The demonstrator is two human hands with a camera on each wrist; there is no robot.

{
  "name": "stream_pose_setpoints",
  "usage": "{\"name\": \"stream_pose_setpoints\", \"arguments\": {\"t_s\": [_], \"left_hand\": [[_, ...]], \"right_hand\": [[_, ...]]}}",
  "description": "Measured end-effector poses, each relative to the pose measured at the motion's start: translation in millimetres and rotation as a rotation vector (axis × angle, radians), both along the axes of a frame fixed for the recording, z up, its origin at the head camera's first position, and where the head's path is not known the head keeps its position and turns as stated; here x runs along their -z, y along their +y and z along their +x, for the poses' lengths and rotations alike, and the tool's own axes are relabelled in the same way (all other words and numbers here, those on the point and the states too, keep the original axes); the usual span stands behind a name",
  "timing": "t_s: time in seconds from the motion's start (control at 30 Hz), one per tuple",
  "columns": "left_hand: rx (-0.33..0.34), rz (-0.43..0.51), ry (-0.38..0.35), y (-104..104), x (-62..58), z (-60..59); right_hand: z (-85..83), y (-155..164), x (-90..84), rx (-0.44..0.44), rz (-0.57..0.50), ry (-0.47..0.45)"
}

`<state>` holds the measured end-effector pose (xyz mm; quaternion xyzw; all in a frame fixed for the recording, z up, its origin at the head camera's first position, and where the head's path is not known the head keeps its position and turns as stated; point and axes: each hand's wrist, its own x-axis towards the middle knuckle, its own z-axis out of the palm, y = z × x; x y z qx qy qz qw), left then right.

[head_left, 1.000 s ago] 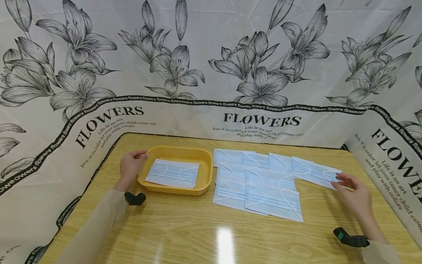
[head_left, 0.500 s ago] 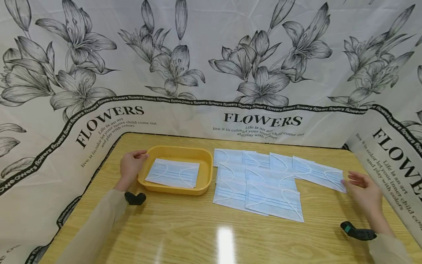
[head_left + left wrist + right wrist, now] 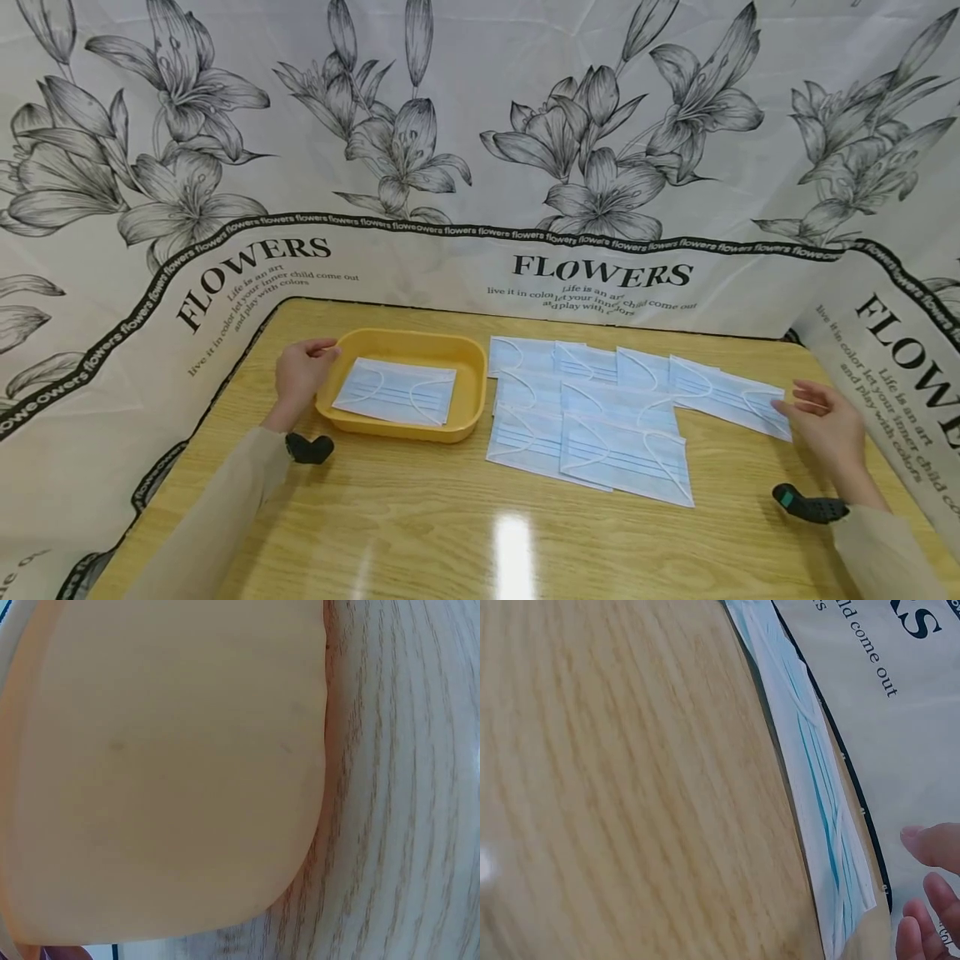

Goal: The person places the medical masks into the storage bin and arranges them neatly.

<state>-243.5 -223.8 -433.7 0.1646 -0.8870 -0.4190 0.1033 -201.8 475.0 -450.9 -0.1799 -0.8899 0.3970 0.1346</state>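
Note:
At the left, my left hand [image 3: 302,375] grips the left rim of a yellow plastic tray [image 3: 471,392]. One blue pleated face mask [image 3: 393,392] with white ear loops lies flat inside the tray. The tray's wall [image 3: 172,772] fills most of the left wrist view. Right of the tray, several blue face masks [image 3: 626,454] lie in overlapping rows on the table. My right hand [image 3: 828,429] is at the end of the far-right mask [image 3: 731,396], fingers loosely bent and holding nothing. The right wrist view shows its fingers [image 3: 941,896] apart from that mask [image 3: 817,780].
The wood-grain table [image 3: 420,517] reaches back to a white flower-print cloth [image 3: 450,275] hung around its back and sides. Black wrist bands [image 3: 810,504] sit on both wrists. A bright light reflection shows on the front of the table.
My right hand has drawn back to the right from the far-right mask's end, then shifted slightly left again. My left hand stays on the tray rim. The head view has tilted a little.

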Motion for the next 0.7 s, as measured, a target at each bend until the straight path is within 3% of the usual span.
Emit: {"name": "stream_pose_setpoints", "arguments": {"t_s": [0.27,0.7], "left_hand": [[0.003,-0.004,0.006,0,0.9,0.1],[-0.011,-0.011,0.001,0,2.8,-1.1]], "right_hand": [[-14.6,0,-5.1,-0.009,0.015,-0.082],[-21.0,15,4.2,-0.023,-0.02,-0.101]]}}
